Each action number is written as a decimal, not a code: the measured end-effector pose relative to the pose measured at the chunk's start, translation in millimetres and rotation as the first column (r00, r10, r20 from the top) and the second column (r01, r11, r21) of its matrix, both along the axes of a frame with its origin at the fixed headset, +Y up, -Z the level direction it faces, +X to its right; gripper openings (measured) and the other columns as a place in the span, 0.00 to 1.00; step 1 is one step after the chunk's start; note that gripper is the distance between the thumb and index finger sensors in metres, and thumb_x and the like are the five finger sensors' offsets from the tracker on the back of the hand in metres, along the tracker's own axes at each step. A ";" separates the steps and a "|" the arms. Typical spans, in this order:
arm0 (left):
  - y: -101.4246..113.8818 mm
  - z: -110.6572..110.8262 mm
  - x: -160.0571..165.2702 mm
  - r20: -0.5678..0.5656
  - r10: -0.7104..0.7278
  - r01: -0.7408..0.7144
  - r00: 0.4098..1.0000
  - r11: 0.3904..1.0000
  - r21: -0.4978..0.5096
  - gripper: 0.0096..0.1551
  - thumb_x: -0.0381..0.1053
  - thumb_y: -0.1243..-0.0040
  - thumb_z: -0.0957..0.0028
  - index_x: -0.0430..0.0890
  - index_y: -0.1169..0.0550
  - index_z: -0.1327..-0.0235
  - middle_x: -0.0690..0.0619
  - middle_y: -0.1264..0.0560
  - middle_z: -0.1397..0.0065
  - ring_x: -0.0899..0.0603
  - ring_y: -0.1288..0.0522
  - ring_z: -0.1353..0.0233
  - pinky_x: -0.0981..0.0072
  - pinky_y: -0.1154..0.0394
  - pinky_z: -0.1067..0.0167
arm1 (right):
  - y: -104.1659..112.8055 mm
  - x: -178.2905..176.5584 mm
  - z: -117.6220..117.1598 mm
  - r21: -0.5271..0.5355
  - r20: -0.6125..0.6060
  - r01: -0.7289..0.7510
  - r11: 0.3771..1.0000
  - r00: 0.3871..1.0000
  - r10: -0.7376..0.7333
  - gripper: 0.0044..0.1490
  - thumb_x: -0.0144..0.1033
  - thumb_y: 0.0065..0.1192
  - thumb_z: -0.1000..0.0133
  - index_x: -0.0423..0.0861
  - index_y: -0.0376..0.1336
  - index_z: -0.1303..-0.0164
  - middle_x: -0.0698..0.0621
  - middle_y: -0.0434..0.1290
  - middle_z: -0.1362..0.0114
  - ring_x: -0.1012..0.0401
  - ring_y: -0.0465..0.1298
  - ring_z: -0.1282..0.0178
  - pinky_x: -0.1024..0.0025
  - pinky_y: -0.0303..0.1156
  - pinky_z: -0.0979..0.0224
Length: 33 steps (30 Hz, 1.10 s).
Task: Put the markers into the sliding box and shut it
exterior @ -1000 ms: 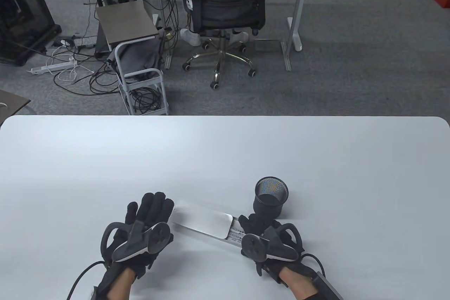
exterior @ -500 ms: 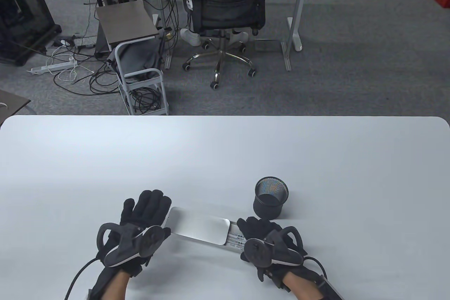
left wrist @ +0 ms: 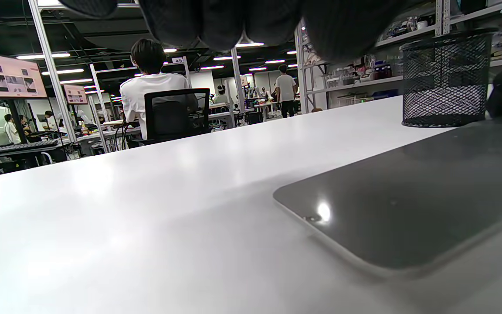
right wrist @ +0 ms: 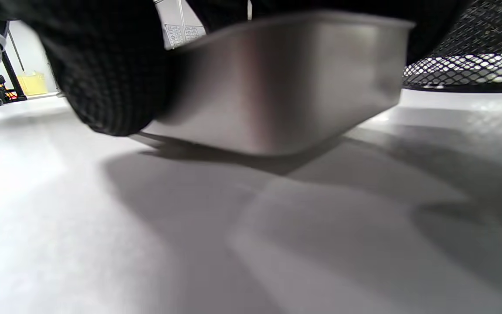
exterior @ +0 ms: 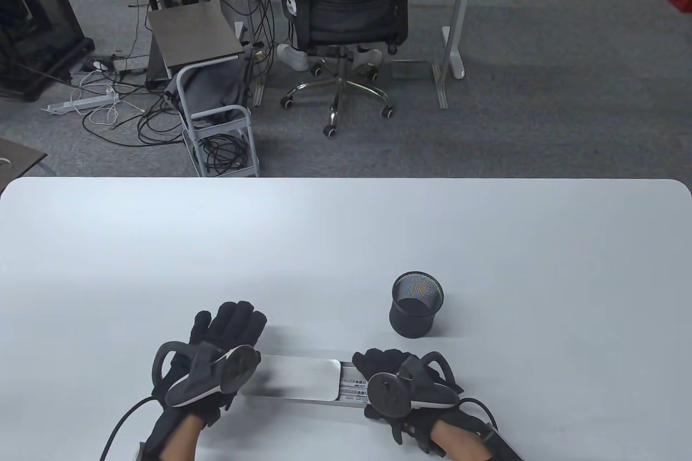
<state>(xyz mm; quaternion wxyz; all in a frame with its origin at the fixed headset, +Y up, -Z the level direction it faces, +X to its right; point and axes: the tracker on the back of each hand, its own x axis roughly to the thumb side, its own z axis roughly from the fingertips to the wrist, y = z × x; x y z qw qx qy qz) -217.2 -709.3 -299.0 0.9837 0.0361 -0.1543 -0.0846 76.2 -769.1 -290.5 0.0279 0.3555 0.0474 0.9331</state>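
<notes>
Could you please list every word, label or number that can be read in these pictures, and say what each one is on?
"49": on a small white sign on a frame in the room behind, left wrist view.
Printed label inside the open end of the sliding box: too small to read.
Wall screens: text too blurred to read.
Mesh pen cup: no text visible.

Mesh cup [exterior: 416, 305] stands just beyond right hand [exterior: 403, 382]; bare table [exterior: 270, 245] beyond sliding box [exterior: 294, 385].
</notes>
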 end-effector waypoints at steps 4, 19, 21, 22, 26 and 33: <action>1.5 0.4 0.2 -0.010 -0.044 0.044 0.999 0.999 0.006 0.39 0.58 0.38 0.52 0.58 0.34 0.25 0.55 0.37 0.16 0.42 0.37 0.17 0.38 0.42 0.26 | -0.8 -1.3 1.0 -0.010 -0.007 -0.006 1.000 1.000 0.006 0.42 0.47 0.66 0.44 0.42 0.53 0.26 0.41 0.62 0.21 0.45 0.67 0.29 0.39 0.67 0.32; -11.0 -5.9 -5.8 -0.150 -0.246 0.197 0.958 0.939 -0.283 0.40 0.56 0.26 0.58 0.59 0.28 0.29 0.57 0.27 0.22 0.45 0.26 0.24 0.42 0.37 0.25 | -1.8 -0.5 -1.9 -0.063 -0.009 -0.010 0.998 1.000 0.010 0.44 0.48 0.65 0.44 0.43 0.49 0.24 0.43 0.59 0.20 0.46 0.64 0.27 0.41 0.64 0.30; -13.7 -7.0 -6.0 -0.153 -0.261 0.203 0.953 0.926 -0.317 0.38 0.57 0.26 0.59 0.60 0.27 0.31 0.57 0.26 0.24 0.45 0.25 0.26 0.42 0.37 0.26 | -1.4 -0.5 -2.2 -0.067 -0.008 -0.011 0.998 1.000 0.011 0.44 0.48 0.65 0.44 0.44 0.49 0.24 0.43 0.59 0.20 0.46 0.64 0.27 0.41 0.64 0.30; -15.7 -7.8 -5.5 -0.148 -0.264 0.203 0.953 0.921 -0.331 0.38 0.57 0.26 0.59 0.60 0.26 0.32 0.57 0.25 0.25 0.45 0.24 0.27 0.42 0.37 0.26 | -1.5 -0.5 -2.7 -0.069 -0.007 -0.011 0.998 1.000 0.011 0.45 0.48 0.66 0.44 0.44 0.49 0.24 0.43 0.59 0.20 0.46 0.64 0.27 0.41 0.64 0.30; -20.0 -9.1 -2.5 -0.129 -0.259 0.197 0.957 0.910 -0.365 0.35 0.58 0.27 0.60 0.61 0.25 0.36 0.58 0.23 0.28 0.46 0.23 0.30 0.42 0.36 0.26 | -1.3 -0.3 -4.0 -0.078 -0.007 -0.011 0.997 1.000 0.011 0.44 0.49 0.66 0.44 0.44 0.49 0.25 0.44 0.59 0.20 0.46 0.64 0.27 0.41 0.64 0.30; -23.9 -9.8 1.3 -0.105 -0.260 0.202 0.960 0.901 -0.385 0.33 0.60 0.29 0.60 0.61 0.25 0.37 0.58 0.22 0.29 0.46 0.21 0.31 0.43 0.35 0.27 | -1.6 -0.1 -6.4 -0.109 -0.002 -0.007 0.994 1.000 0.007 0.44 0.48 0.65 0.44 0.45 0.49 0.25 0.44 0.58 0.20 0.45 0.63 0.26 0.41 0.64 0.30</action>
